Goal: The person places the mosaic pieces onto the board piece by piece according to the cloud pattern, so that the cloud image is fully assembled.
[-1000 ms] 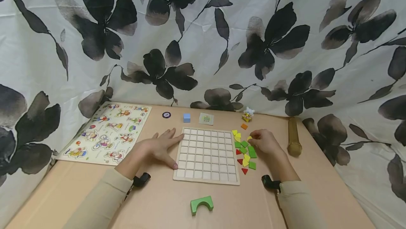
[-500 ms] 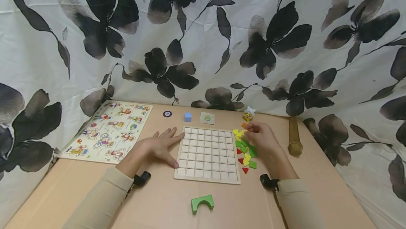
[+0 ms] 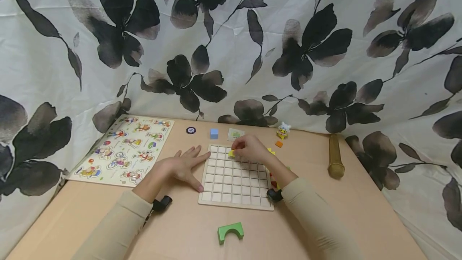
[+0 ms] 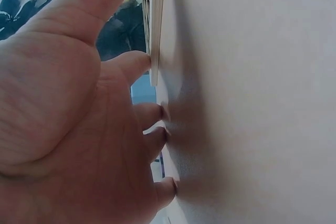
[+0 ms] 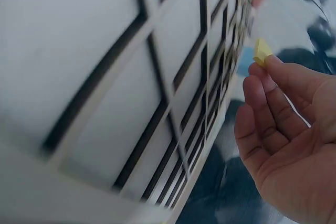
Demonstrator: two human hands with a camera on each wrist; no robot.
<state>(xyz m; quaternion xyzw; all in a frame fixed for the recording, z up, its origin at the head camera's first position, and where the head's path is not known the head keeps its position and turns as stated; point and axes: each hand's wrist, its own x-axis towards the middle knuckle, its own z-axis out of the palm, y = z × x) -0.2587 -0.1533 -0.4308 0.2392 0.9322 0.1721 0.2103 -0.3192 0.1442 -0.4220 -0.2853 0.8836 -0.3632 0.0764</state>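
A white board with a grid of squares (image 3: 231, 188) lies flat on the table in the head view. My left hand (image 3: 180, 168) has its fingers spread, with thumb and index finger touching the board's left edge. In the left wrist view the other fingertips (image 4: 167, 190) rest on the table. Over the board's far rows, my right hand (image 3: 251, 149) pinches a small yellow piece (image 5: 261, 52) between thumb and fingers. It looks triangular in the right wrist view. Several yellow, green and red pieces beside the board are partly hidden by my right forearm.
Along the far side are a round disc (image 3: 191, 130), a blue cube (image 3: 214, 134), a card (image 3: 234, 133), a small figurine (image 3: 283, 130) and an orange piece (image 3: 279, 144). A picture puzzle board (image 3: 119, 164) lies left, a gold cylinder (image 3: 336, 158) right, a green arch block (image 3: 230, 231) in front.
My right hand has moved left from the loose pieces to above the board's far rows, bringing the yellow piece along. The left hand stays in place.
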